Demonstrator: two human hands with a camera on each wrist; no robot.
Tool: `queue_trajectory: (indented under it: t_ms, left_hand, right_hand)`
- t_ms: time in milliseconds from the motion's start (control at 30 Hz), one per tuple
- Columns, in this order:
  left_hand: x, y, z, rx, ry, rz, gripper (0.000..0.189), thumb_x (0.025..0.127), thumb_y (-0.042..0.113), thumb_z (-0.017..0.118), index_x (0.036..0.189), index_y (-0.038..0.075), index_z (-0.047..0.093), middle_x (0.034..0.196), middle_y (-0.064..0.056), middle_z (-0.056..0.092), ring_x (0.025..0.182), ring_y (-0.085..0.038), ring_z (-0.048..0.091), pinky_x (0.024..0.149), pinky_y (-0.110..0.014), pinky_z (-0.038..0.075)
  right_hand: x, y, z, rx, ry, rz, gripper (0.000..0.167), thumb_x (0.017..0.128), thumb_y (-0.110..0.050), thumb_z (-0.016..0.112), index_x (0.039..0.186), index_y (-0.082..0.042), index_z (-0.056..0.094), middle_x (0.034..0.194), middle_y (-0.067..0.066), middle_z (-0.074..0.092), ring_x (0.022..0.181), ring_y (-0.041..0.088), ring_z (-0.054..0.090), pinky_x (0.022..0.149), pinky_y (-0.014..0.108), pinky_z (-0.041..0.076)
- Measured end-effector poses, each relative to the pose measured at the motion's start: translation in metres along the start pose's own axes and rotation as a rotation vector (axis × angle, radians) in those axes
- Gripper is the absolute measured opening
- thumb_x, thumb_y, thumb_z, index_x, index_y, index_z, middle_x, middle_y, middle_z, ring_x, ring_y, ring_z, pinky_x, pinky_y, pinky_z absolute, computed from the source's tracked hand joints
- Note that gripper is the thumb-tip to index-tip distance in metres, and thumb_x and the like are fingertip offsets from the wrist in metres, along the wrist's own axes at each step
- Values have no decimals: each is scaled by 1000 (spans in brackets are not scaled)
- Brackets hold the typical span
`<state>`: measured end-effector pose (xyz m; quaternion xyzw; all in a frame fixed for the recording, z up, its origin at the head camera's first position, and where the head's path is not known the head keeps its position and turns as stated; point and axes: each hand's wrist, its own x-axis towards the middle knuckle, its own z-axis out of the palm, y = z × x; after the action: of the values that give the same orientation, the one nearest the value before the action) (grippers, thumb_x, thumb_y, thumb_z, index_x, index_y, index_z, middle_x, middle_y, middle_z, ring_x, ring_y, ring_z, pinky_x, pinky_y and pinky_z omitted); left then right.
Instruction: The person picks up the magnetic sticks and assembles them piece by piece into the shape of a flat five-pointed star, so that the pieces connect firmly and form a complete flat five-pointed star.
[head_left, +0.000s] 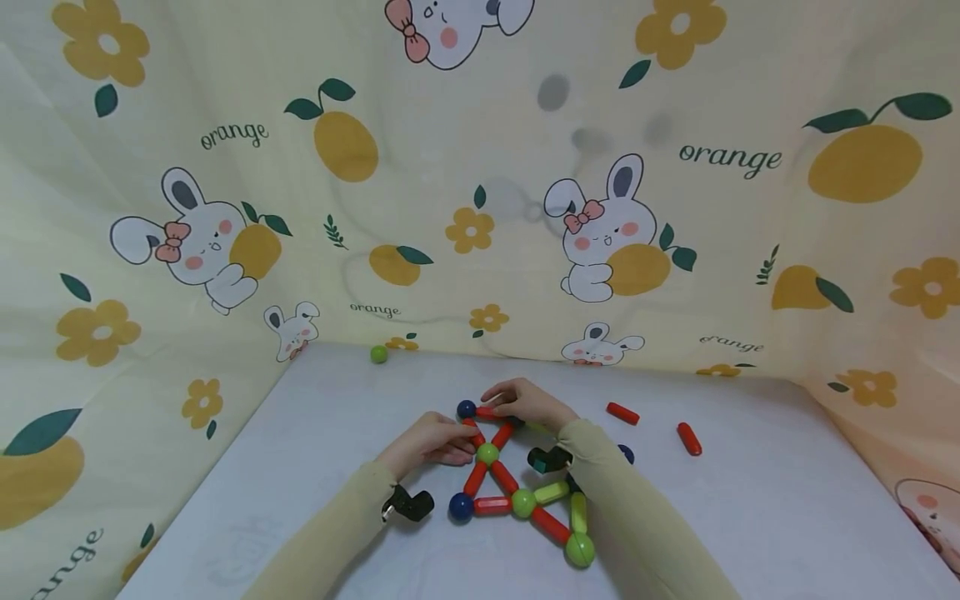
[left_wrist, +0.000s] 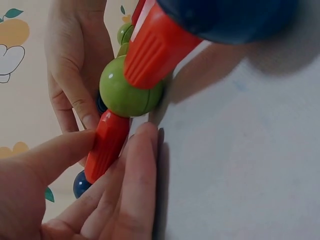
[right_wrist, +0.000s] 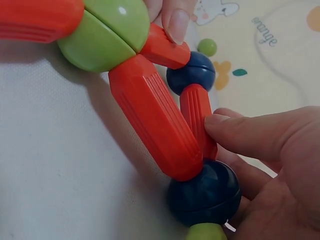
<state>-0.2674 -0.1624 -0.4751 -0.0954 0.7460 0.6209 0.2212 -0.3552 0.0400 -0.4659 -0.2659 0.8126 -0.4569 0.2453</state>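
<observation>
A flat frame of red and yellow-green rods joined by blue and green balls lies on the white table. My left hand (head_left: 435, 439) is at its left side; in the left wrist view, thumb and fingers pinch a red rod (left_wrist: 106, 146) attached to a green ball (left_wrist: 127, 90). At the far side, my right hand (head_left: 531, 403) holds another red rod (right_wrist: 195, 104), which spans a blue ball (right_wrist: 192, 75) and a second blue ball (right_wrist: 204, 196). Nearer me, the frame includes a blue ball (head_left: 461, 507) and a green ball (head_left: 580, 550). The right sleeve hides part of its right side.
Two loose red rods, one nearer (head_left: 622, 413) and one farther right (head_left: 689, 439), lie beyond my right arm. A loose green ball (head_left: 378, 354) sits at the table's back edge, before a printed curtain (head_left: 517, 283). A blue ball (head_left: 626, 454) peeks past the right sleeve.
</observation>
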Motion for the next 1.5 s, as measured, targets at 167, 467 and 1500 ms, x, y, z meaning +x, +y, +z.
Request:
queue_trajectory:
  t_ms: [167,467,1500]
  left_hand:
    - [2,1,1,-1,-1,-9,28,90,24,68,100,-1,71,84,-13,71,73,-21,70,68,-29,57]
    - [3,1,-2,-30,-46,4,28,93,20,63,107,-5,66,87,-14,70,79,-23,70,72,-31,57]
    - [-46,-20,-18,-39,-309,71,42,98,25,55,127,-5,54,110,-15,67,100,-28,65,84,-39,54]
  right_hand:
    - [-3,0,0,9,-13,-15,31,93,-4,59,123,1,60,108,11,67,96,21,61,94,38,46]
    - [-3,2,-2,10,-28,-26,32,94,-4,57,125,0,59,109,9,67,96,20,61,95,38,45]
    - [-23,18,-33,118,-54,63,35,100,-7,47,134,-4,51,122,9,63,110,23,55,95,36,44]
